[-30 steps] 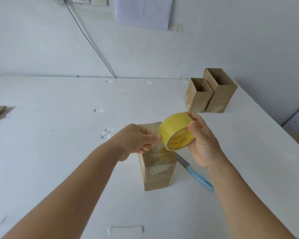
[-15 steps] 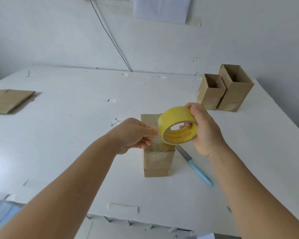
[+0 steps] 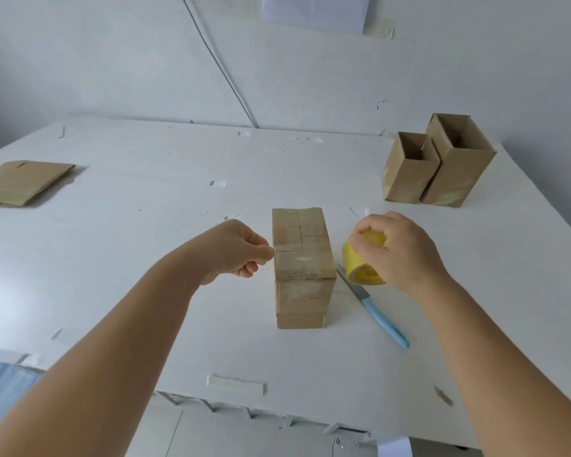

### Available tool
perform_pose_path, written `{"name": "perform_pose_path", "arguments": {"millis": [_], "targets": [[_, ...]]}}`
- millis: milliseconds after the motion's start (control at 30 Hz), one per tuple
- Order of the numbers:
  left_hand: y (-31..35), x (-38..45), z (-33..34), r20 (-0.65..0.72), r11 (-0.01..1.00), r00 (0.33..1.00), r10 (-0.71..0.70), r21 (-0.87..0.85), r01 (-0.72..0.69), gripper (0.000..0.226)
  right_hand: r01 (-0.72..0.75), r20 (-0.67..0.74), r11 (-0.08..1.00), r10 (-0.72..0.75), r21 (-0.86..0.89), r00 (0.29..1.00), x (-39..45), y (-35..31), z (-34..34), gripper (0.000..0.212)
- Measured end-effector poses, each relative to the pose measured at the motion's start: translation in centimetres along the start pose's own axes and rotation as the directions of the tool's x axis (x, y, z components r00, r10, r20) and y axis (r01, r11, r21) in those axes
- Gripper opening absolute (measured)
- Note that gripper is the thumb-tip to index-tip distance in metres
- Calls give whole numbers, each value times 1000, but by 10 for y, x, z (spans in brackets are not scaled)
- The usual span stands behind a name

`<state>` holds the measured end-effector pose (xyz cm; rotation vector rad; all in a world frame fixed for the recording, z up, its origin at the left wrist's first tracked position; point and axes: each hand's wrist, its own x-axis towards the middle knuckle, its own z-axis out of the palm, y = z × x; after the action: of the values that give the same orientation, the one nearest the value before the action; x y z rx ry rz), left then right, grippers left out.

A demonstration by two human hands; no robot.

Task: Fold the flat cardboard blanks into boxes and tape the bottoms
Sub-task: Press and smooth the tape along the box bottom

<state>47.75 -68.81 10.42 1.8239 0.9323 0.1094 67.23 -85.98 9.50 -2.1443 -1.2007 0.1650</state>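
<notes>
One view only, head camera. Red print rings the core of the yellow tape roll [image 3: 363,262]; too small to read. Brown cardboard box [image 3: 302,265] stands bottom-up at mid-table [image 3: 145,225], flaps shut, seam visible, glossy clear tape across its near end. Left hand [image 3: 236,250] pinches the tape end at the box's left edge. Right hand [image 3: 398,249] grasps the roll from above, just right of the box, hiding most of it. Blue-handled knife [image 3: 374,308] lies near right, blade tip hidden behind the box. Two open boxes [image 3: 439,166] far right; flat blanks [image 3: 22,183] far left, partly cut off.
</notes>
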Motion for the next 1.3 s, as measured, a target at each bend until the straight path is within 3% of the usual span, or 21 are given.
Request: {"name": "perform_pose_path", "arguments": {"millis": [200,733,933,1100,1200,1300], "targets": [[-7,3,-8,34,1000,999,3,-23,-2,4,6,3,999,-6,-33,1000,-1,1,5,7],[-30,14,1,45,997,999,-29,-65,32,11,-62,49,998,63,-16,997,-4,11,24,7],[-42,20,12,142,971,988,-67,-217,97,12,-123,67,989,118,80,991,-7,16,31,10],[-51,25,16,181,937,976,-118,-306,170,29,-112,65,994,112,-5,992,-7,12,34,10],[-60,22,27,93,947,970,-224,-216,240,42,-111,72,993,113,-33,991,-7,10,33,12],[-62,13,48,-181,969,966,-182,-197,146,35,-117,65,992,120,-47,991,-6,10,34,14]]}}
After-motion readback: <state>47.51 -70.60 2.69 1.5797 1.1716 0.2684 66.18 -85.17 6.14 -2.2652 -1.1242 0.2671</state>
